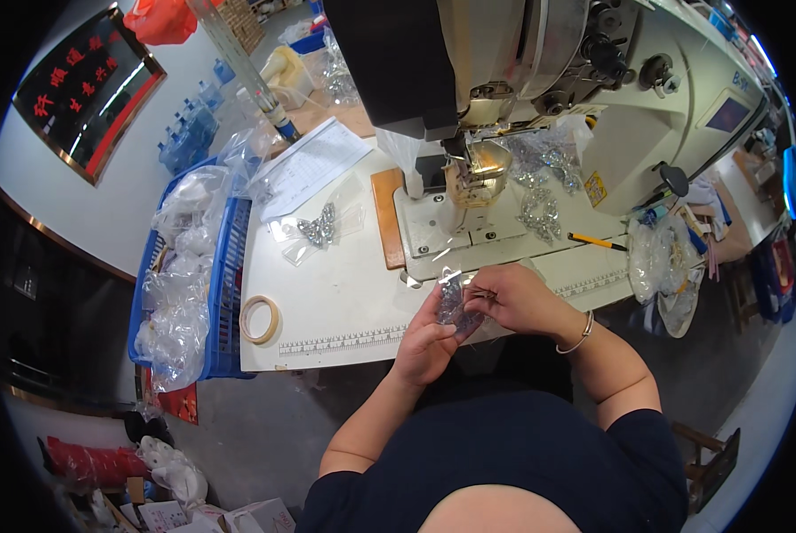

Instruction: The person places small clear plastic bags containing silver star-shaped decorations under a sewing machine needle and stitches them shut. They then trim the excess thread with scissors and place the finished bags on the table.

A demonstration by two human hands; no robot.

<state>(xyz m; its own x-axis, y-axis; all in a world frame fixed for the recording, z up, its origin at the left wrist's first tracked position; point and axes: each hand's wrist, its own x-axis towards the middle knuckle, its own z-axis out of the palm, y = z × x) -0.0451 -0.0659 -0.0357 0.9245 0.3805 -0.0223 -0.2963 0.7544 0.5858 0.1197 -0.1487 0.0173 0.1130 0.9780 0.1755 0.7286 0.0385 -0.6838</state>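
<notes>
My left hand (pixel 427 345) holds a silvery, glittering piece in clear plastic (pixel 453 302) by its lower edge, just over the table's front edge. From the other side comes my right hand (pixel 520 298), closed, its fingertips pinched against that piece. A small dark metal part (pixel 481 293) shows between the right fingers; its kind cannot be made out. Beyond both hands stands a sewing machine (pixel 478 178) with its needle area over a post. A butterfly-shaped silver sequin piece (pixel 316 227) lies on clear sheets at the left. More sequin pieces (pixel 538 213) lie right of the post.
A blue basket (pixel 224 293) full of plastic bags stands against the table's left side. Near that edge lies a tape roll (pixel 260 320). Papers (pixel 318 169) rest at the back left. A yellow pencil-like stick (pixel 598 242) and plastic bags (pixel 660 258) are at the right.
</notes>
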